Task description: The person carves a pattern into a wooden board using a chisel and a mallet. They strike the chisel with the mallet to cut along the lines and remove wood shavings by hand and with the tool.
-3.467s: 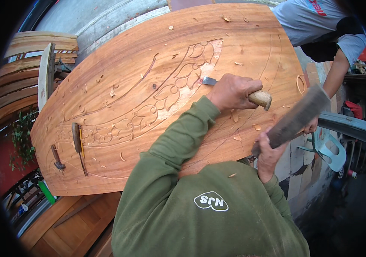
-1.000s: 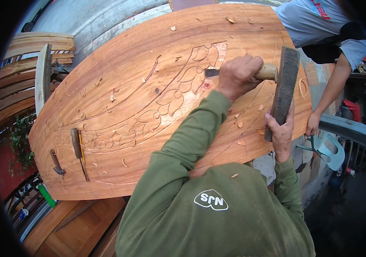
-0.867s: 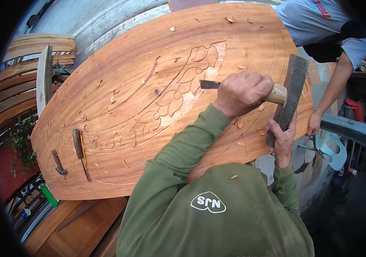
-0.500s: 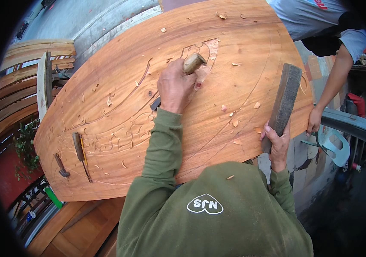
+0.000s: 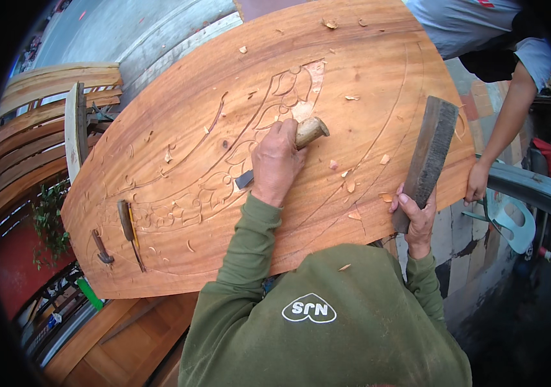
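Head view: left hand [image 5: 277, 162] clamps a pale wooden-handled chisel [image 5: 312, 131], blade lower-left above a carved brown wooden panel [image 5: 369, 71]; right hand [image 5: 419, 222] grips a dark oblong block [image 5: 428, 158], upright-slanting, right of the chisel.

The panel [image 5: 353, 138] is smooth reddish-brown wood with a soft sheen, broken by carved grooves; the chisel [image 5: 312, 131] pairs a worn wooden handle [image 5: 310, 133] with a grey metal blade [image 5: 244, 179]. The block [image 5: 426, 164] looks like dark wood — coarse and matt — and the green top [image 5: 314, 277] is matt cloth.
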`<state>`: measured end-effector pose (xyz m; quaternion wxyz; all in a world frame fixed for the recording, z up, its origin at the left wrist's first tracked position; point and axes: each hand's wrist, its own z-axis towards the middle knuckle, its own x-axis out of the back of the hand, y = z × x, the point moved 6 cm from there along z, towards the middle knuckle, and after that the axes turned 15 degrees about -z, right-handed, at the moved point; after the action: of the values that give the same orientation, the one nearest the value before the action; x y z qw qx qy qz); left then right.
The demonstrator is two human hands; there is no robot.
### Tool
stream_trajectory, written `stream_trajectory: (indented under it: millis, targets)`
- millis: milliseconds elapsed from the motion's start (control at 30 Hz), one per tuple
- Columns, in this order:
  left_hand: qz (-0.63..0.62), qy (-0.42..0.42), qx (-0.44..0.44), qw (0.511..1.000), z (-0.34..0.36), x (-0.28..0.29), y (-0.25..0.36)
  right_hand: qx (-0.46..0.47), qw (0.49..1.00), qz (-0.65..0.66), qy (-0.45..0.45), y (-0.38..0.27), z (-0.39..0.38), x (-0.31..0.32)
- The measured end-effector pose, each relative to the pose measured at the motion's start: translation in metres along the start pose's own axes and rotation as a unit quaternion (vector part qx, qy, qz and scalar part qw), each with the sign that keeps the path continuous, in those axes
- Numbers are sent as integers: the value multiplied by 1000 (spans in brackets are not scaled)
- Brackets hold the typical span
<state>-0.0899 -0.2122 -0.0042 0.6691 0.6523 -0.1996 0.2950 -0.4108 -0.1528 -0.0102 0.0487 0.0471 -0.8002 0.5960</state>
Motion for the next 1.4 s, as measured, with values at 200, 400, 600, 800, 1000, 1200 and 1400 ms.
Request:
stream_trajectory:
  millis: [200,400,600,800,1000,1200,1400]
  targets:
    - [-20,-7,-13,1000,-36,-7,21,7,1000,-4,-6,4,-2,2]
    - [-30,15,42,999,-47,-3,25,10,1000,-2,-23,5,0,4]
    - [-17,-46,86,995,-44,-10,19,16,999,9,-27,5,1,4]
    - [-92,-115,4,989,-80,-39,56,27,999,21,-25,7,-1,5]
    - [-140,-151,-148,967,-78,-52,93,44,998,42,-12,6,-3,3]
    - [-141,-171,-275,936,-34,-59,108,55,998,26,35,3,-5,6]
    - [-146,-196,-321,915,-1,-72,83,37,996,-1,85,7,-39,12]
